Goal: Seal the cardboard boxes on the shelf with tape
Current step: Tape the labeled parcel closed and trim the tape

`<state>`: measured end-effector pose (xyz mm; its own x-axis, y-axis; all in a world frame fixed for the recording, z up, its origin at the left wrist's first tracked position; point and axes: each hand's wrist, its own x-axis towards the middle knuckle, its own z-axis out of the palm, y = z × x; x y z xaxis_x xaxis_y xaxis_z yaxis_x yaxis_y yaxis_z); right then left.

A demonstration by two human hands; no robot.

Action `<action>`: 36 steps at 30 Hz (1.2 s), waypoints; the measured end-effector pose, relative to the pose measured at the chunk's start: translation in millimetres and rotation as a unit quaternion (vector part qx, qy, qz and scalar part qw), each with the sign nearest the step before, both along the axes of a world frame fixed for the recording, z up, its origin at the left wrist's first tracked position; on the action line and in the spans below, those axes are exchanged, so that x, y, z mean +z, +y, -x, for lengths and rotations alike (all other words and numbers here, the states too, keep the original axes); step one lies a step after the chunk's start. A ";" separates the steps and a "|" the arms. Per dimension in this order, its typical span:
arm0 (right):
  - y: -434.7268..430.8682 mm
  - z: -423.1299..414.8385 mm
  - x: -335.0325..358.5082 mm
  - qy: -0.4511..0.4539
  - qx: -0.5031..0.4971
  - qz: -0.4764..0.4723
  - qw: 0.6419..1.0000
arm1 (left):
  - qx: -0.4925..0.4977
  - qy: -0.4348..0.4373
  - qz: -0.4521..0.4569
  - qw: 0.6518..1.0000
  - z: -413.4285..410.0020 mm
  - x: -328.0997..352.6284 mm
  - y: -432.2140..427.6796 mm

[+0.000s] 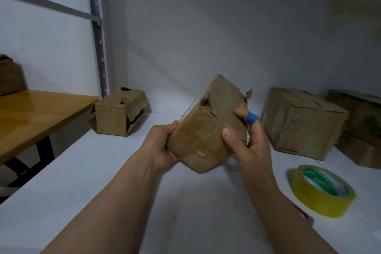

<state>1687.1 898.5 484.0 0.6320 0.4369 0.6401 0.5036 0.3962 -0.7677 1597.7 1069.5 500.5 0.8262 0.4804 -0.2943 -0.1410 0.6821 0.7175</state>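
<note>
Box [208,130] above shelf [103,171] centre; tape roll [309,198] right; second box [119,115] back-left.

The held box [206,130] is hiding the fingers of the left hand [162,142]. The right arm [274,202] is covering most of a small pink thing [306,215]. The left edge is cutting off another box [9,77].

Centre: worn box [206,130], old tape across its near face, tilted above the white shelf [103,171]. Left of centre: torn box [120,114], flaps open. Right: crumpled box [301,123], closed. Lower right: yellow tape roll [309,198], lying flat.
</note>
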 end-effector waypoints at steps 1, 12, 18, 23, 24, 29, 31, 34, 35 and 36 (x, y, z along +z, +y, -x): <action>0.8 0.7 -0.1 -0.015 -0.011 0.004 1.000 | 0.000 0.005 -0.004 1.000 -0.7 -2.0 0.9; 4.0 -0.9 -2.1 -0.020 -0.028 0.043 0.998 | 0.067 0.175 -0.299 0.936 -11.5 -12.4 -2.9; 8.7 1.2 -5.6 -0.023 -0.064 0.084 0.994 | 0.089 0.165 -0.364 0.912 -5.4 -14.6 0.7; 11.7 1.5 -7.8 0.038 -0.052 0.114 0.991 | 0.046 0.221 -0.438 0.870 -3.4 -16.1 3.0; 12.6 1.9 -7.9 0.054 -0.043 0.125 0.990 | 0.040 0.233 -0.451 0.861 -1.7 -14.7 2.1; 12.7 0.6 -7.9 0.072 -0.043 0.150 0.985 | 0.006 0.232 -0.410 0.882 5.6 3.9 3.5; 13.1 0.0 -10.7 0.075 -0.037 0.153 0.985 | -0.031 0.179 -0.342 0.922 15.1 10.8 8.5; 14.7 4.0 -14.5 0.081 -0.026 0.152 0.985 | -0.072 0.098 -0.348 0.930 24.0 16.5 8.5; 15.8 6.1 -14.8 0.082 -0.031 0.158 0.984 | -0.069 0.075 -0.358 0.928 25.0 19.2 3.8; 16.9 8.7 -14.7 0.083 -0.035 0.165 0.982 | -0.059 0.058 -0.365 0.927 24.8 19.4 0.4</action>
